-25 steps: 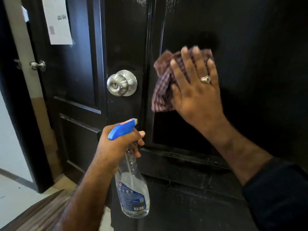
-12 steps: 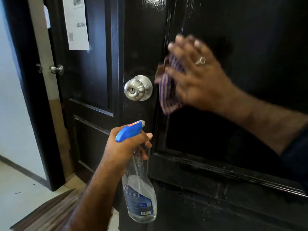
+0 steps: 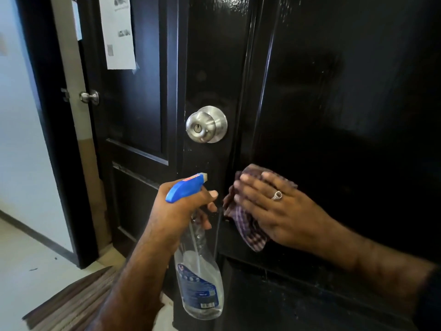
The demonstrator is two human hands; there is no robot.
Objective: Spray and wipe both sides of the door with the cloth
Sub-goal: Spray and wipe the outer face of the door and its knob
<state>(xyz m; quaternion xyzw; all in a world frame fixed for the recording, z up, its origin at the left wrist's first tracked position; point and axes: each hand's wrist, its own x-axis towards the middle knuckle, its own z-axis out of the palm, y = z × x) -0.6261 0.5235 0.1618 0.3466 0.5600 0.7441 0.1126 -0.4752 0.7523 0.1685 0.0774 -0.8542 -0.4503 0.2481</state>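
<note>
At the far left, a pale wall point(image 3: 21, 139) met a light floor point(image 3: 28, 263), with a striped mat point(image 3: 71, 304) lying at the near left. Behind it stood a second dark door point(image 3: 133, 130) carrying a small metal knob point(image 3: 89, 97) and a taped paper sheet point(image 3: 119, 32).

The left hand point(image 3: 176, 211) gripped the neck of a clear spray bottle point(image 3: 199, 283), fingers curled round it beneath the blue trigger head point(image 3: 185, 187). The bottle hung upright, nozzle directed toward the glossy black door point(image 3: 334, 91), just below its round steel knob point(image 3: 206, 124).

To the right, the right hand point(image 3: 284, 211) lay flat with fingers extended, pressing a purple checked cloth point(image 3: 248, 230) against the door at the lower left corner of its recessed panel. A ring point(image 3: 276, 195) sat on one finger. The cloth was bunched beneath the palm, its edges showing above and below the fingers. A dark sleeve point(image 3: 429, 306) showed at the near right edge.
</note>
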